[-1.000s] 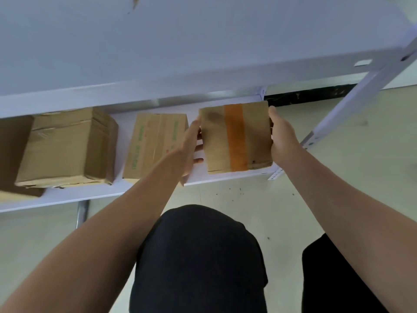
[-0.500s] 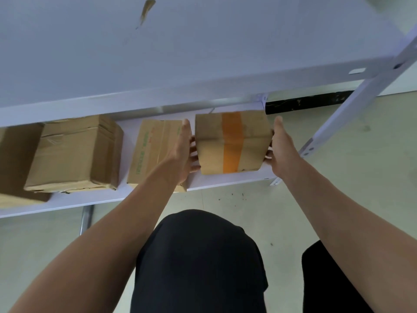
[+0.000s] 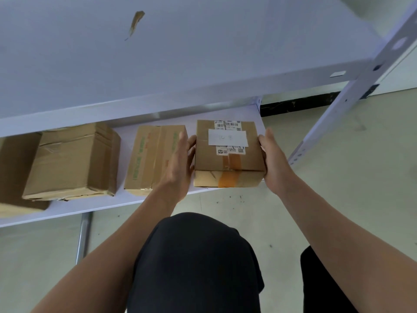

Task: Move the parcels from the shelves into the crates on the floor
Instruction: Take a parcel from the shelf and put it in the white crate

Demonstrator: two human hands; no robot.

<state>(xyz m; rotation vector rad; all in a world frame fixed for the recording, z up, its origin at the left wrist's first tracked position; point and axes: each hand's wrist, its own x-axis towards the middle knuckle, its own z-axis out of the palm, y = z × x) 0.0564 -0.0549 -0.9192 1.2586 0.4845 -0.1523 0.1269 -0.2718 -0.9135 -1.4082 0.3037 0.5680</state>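
A small cardboard parcel (image 3: 228, 161) with orange tape and white labels on top rests at the right end of the lower white shelf (image 3: 94, 205). My left hand (image 3: 179, 164) presses flat against its left side and my right hand (image 3: 274, 161) clasps its right side. The label face points up. Two more parcels sit to the left on the same shelf: a flat one with green print (image 3: 150, 159) and a larger crumpled box (image 3: 72, 161). No crate is in view.
A white upper shelf (image 3: 180, 53) overhangs the parcels. A slanted white shelf post (image 3: 352, 91) stands at the right. Another brown box (image 3: 13, 172) sits at the far left edge. My dark-trousered knees (image 3: 194, 263) are below, over a pale floor.
The parcel was tipped up showing its orange-taped face; it has rotated down so the labelled face points up and it rests on the shelf. Both hands stayed on its sides.
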